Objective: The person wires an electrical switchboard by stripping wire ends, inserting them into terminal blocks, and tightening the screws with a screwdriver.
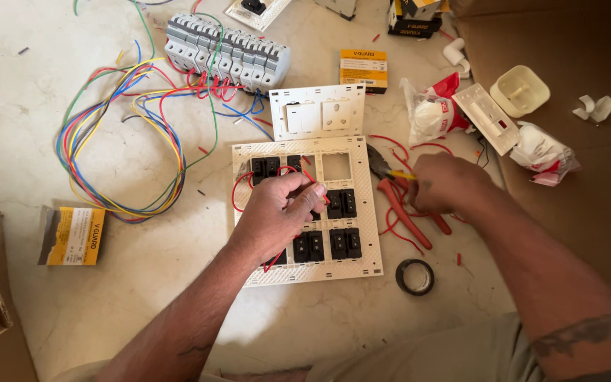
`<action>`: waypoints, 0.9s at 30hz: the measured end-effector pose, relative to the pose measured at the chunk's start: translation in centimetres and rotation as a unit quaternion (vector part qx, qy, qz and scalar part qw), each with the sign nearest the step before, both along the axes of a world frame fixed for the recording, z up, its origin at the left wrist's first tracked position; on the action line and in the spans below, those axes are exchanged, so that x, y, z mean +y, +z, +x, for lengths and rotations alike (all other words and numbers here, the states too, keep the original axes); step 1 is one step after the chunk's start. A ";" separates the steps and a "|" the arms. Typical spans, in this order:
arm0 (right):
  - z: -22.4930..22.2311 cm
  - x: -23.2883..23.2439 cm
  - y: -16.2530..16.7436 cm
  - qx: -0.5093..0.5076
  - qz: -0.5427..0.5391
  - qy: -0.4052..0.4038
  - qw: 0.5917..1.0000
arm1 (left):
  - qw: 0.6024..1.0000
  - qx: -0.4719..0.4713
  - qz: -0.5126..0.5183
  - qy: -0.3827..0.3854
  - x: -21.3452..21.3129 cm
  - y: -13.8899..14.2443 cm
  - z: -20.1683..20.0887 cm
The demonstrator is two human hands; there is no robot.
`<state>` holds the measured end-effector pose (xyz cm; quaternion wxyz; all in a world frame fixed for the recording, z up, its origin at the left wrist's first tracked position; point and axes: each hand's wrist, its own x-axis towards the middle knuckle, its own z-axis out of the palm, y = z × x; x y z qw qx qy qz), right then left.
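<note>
Currently:
step: wiring black modules in white switch frame [369,212], frame centre, on the floor.
left hand [274,212]: palm down over frame, grip pinching red wire [310,177].
right hand [447,184]: right of centre, grip curled on a yellow-tipped tool [402,175] beside red-handled pliers [404,212].
next: likely seat wire end in module terminal; needs a steady pinch.

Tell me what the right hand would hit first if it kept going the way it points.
The right hand points left; its fingers already sit at the red-handled pliers. Just past them is the white switch plate, though depth is unclear.
</note>
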<state>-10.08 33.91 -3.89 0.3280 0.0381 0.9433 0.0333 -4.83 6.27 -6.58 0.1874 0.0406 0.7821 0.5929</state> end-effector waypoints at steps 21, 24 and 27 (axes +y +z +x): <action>3.9 -4.9 8.4 0.097 -0.340 -0.225 0.908 | 0.939 0.318 0.015 0.132 -0.2 4.2 -0.3; 4.5 -6.6 8.1 0.088 -0.533 -0.286 0.791 | 0.880 0.464 0.019 0.099 -0.3 5.9 0.0; 4.4 -7.7 7.4 0.067 -0.612 -0.312 0.724 | 0.933 0.356 0.053 0.023 -0.2 6.7 0.4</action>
